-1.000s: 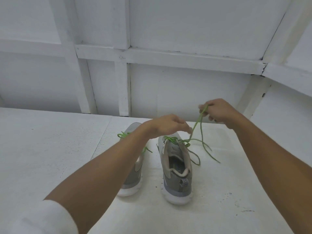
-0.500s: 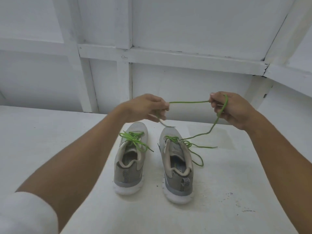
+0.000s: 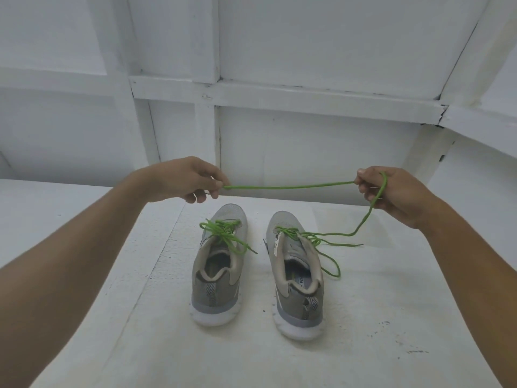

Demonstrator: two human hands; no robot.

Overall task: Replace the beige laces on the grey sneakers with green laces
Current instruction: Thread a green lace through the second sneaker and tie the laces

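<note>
Left hand [image 3: 181, 177], right hand [image 3: 394, 191] pinch green lace [image 3: 288, 187]; tip obscured.

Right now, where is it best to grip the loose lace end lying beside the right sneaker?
Probably pinch the loose lace end near its tip, from above and from the right: it lies straight and flat on the table, clear of the right sneaker.

2 sneakers [image 3: 256, 264] side by side on table [image 3: 84, 275]; wall [image 3: 307, 149] behind.
</note>
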